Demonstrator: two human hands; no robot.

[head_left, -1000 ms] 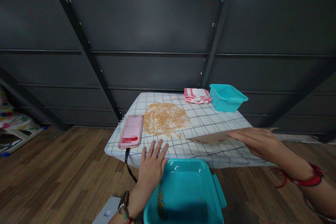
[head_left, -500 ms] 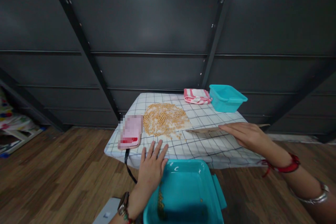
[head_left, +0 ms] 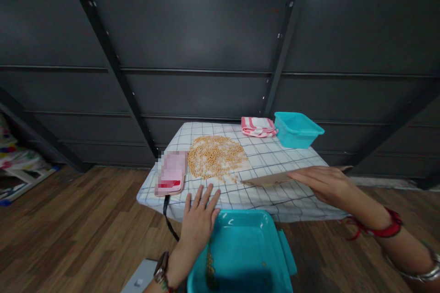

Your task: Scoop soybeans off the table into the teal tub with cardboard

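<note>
My left hand [head_left: 200,219] lies flat with its fingers spread, over the front edge of the checked cloth [head_left: 268,158] and the rim of a turquoise tray [head_left: 244,242]. My right hand [head_left: 326,187] grips a flat brown piece that looks like cardboard [head_left: 266,179], held low above or against the cloth; which of the two I cannot tell. Its left tip points at the near right side of a spread of pale yellow beans [head_left: 216,153]. Some beans also sit along the left side inside the tray.
A pink flat case [head_left: 173,171], partly blurred out, lies left of the beans with a black strap hanging down. At the back right are a folded pink-striped towel [head_left: 258,127] and a small turquoise box [head_left: 297,137]. A dark panel wall [head_left: 199,32] rises behind the table.
My right hand and the brown piece have come slightly nearer to me, and more of the piece's flat face shows. My left hand has stayed in place.
</note>
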